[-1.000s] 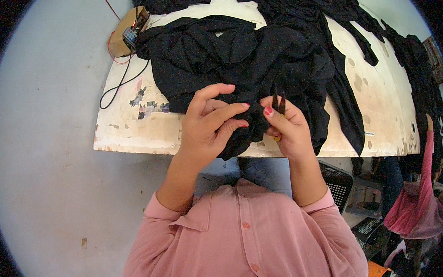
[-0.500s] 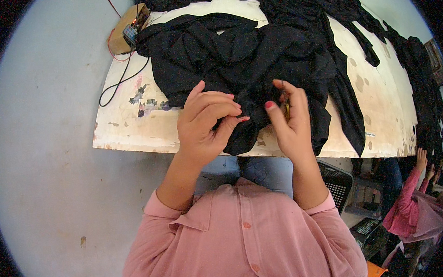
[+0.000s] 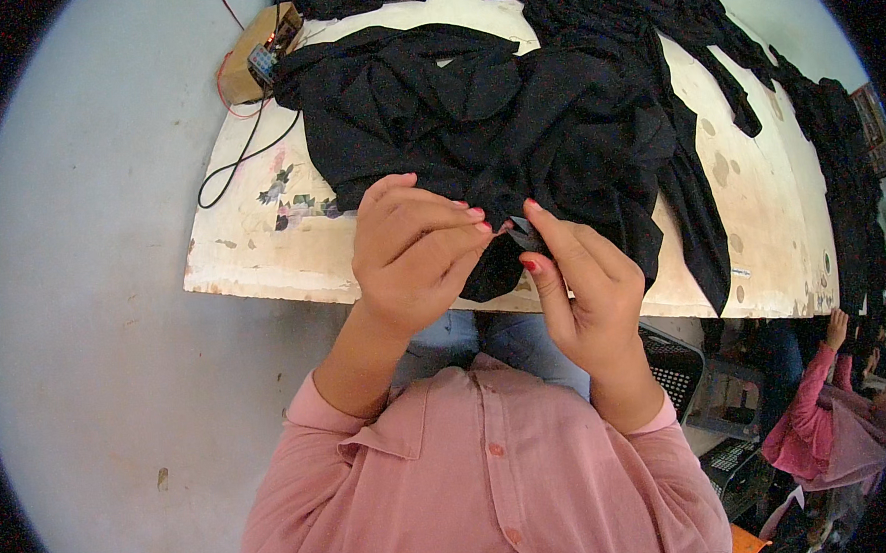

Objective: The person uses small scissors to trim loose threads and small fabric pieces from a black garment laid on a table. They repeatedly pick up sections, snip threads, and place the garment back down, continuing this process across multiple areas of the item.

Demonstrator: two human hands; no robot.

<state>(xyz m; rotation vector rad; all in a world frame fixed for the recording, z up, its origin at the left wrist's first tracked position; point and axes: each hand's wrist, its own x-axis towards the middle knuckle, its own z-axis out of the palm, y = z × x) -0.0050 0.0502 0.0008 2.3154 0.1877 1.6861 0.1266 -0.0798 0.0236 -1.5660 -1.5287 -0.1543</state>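
The black cloth [image 3: 555, 120] lies heaped on the tabletop [image 3: 262, 261], from the centre of the view toward 12 o'clock; its near folds reach the 2 hands. The left hand [image 3: 406, 248] works at the cloth's near edge, with the fingers narrow and their tips close together; I cannot tell what, if anything, is pinched there. The right hand [image 3: 594, 284] faces it from the 3 o'clock side; its thumb and forefinger stand a little apart around a small grey piece [image 3: 525, 234], and I cannot tell if they grip it.

For such fine work, I judge it good to keep the left fingers steady, to bring the right fingertips in slowly, and to hold loose folds away; dark folds can easily hide a small part.

The cloth looks soft, matt and thin, with rounded wrinkles; the tabletop is flat, pale and worn, with brown stains; at 11 o'clock stands a brown box [image 3: 242, 82], angular and stiff-looking.
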